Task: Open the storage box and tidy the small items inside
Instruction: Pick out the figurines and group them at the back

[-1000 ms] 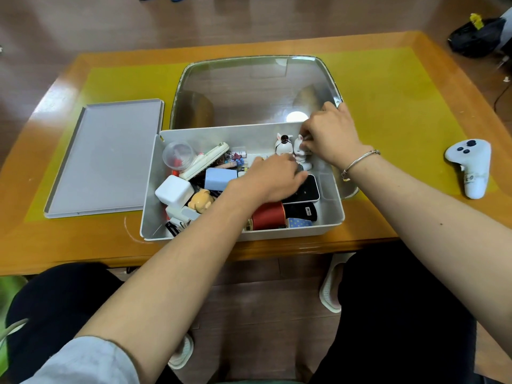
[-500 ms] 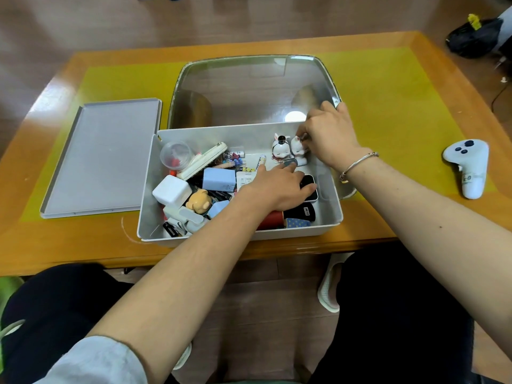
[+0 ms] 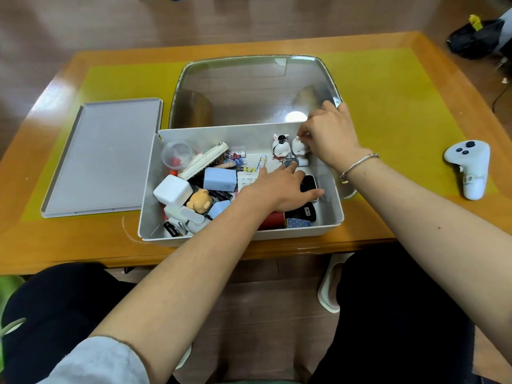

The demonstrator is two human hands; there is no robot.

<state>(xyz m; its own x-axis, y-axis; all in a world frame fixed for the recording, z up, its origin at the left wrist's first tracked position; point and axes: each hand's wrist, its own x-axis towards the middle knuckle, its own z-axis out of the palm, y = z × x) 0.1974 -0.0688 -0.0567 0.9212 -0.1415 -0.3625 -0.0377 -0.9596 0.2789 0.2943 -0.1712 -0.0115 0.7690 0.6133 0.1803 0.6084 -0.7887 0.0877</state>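
The open grey storage box (image 3: 155, 206) sits at the table's front edge, full of small items. Two white rabbit figurines stand at its back right: one with a black hat (image 3: 280, 146), and one (image 3: 298, 146) whose top my right hand (image 3: 331, 137) pinches. My left hand (image 3: 279, 188) lies flat with straight fingers over a black device (image 3: 309, 184), its fingertip touching a small grey item (image 3: 290, 162). A blue block (image 3: 220, 179), a white cube (image 3: 173, 191), a tan pig figure (image 3: 199, 204) and a clear round capsule (image 3: 178, 155) fill the left half.
The grey lid (image 3: 102, 159) lies flat to the box's left. A clear plastic tub (image 3: 255, 87) stands behind the box. A white game controller (image 3: 469, 166) rests on the yellow mat at right. A black bag (image 3: 473, 37) lies on the floor.
My left hand has uncurled and slid back and right across the items, uncovering the red one less. My right hand stays at the rabbit figurines, which shifted slightly.
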